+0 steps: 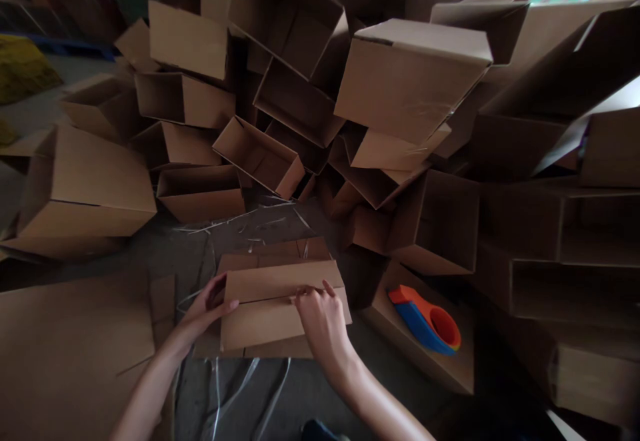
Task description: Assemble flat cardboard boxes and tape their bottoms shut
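Note:
A small brown cardboard box (270, 326) lies in front of me, its two long flaps folded inward to meet along a middle seam. At its left end, my left hand (213, 304) holds the edge, thumb on top and fingers behind. My right hand (323, 308) is closed over the seam toward the right end, fingertips curled at the flap's edge; what exactly they pinch is partly hidden. Flat cardboard (295, 249) lies beneath and behind the box. To the right, an orange and blue tape dispenser (425, 321) rests on another carton (453, 368).
Open cartons are heaped ahead, including a shallow one (260, 158) and a large one (410, 84). More cartons (575, 288) stack up on the right. A large cardboard sheet (75, 354) lies at left. Loose white straps (245, 381) trail across the floor.

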The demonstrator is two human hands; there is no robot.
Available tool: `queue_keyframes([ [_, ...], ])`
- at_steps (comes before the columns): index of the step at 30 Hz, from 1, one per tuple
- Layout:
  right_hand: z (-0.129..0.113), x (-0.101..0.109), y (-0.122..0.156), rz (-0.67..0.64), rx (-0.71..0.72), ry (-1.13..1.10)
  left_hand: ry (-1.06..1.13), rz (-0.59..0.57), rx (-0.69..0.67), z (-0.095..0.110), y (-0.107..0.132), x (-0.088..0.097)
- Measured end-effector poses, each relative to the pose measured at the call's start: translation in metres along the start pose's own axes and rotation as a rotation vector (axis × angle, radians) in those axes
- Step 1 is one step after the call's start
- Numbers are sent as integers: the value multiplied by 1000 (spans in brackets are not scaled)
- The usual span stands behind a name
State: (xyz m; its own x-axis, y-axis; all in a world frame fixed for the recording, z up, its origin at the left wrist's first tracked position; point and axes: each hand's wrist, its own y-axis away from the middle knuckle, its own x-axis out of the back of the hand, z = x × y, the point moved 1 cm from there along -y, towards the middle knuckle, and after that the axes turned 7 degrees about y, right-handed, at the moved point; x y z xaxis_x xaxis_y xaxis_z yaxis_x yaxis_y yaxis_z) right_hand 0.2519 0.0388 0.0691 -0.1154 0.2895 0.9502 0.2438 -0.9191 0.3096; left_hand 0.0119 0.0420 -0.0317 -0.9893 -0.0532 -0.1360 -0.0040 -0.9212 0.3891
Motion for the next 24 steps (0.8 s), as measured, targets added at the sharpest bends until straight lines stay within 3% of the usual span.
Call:
queue_keyframes([
  [17,-2,5,-4,43,-89,-1,-68,-1,73,23,6,-10],
  [21,4,-6,-3,156,-114,-35,-67,60,36,16,6,-12],
  [24,30,-21,-4,304,-106,-138,-59,56,8,11,5,-11],
])
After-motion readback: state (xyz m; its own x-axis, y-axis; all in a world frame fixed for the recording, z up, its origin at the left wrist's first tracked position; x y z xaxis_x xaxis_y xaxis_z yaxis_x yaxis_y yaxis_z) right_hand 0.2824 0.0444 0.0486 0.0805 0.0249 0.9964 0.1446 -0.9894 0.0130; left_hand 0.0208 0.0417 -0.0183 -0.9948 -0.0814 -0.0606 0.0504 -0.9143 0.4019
